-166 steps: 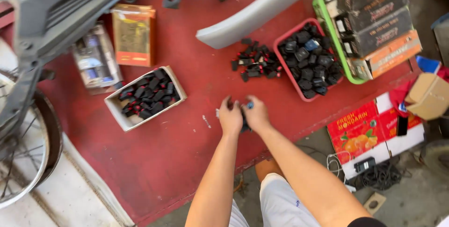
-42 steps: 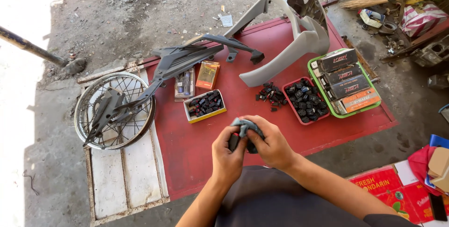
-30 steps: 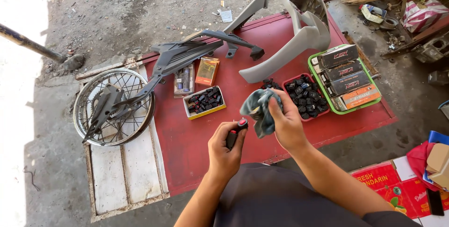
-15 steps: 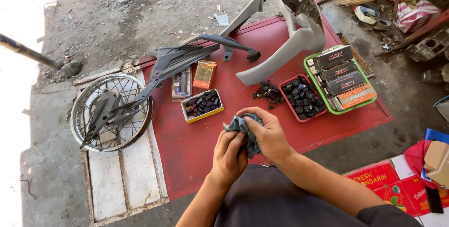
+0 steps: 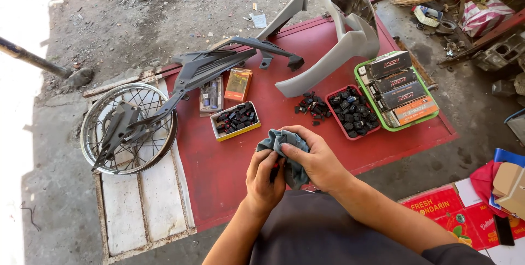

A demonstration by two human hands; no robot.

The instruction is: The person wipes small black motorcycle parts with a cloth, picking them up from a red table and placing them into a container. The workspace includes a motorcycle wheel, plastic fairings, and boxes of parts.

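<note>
The left hand (image 5: 264, 175) is clenching around a small black part (image 5: 273, 171), only a dark sliver of it showing between the fingers, just above the counter's (image 5: 219, 172) near edge. The right hand (image 5: 314, 158) is grasping a grey rag (image 5: 284, 143) and pressing it down over that part, so rag, part and both hands are touching. At 11 o'clock from the hands, a yellow-edged box (image 5: 235, 121) is holding small black pieces; beyond it, an orange pack (image 5: 238, 84) and a clear blister pack (image 5: 211, 95) are lying side by side. At 1 o'clock a loose pile of black pieces (image 5: 311, 107) is sitting just beside a red tray (image 5: 353, 112) full of more. At 2 o'clock a green basket (image 5: 396, 90) is carrying long dark cartons. A grey fairing (image 5: 339, 41) is arching over the far side at 12 o'clock, and a dark frame panel (image 5: 219, 65) is reaching from the counter toward a spoked wheel (image 5: 128, 128) at 9 o'clock, off the counter's left edge.
</note>
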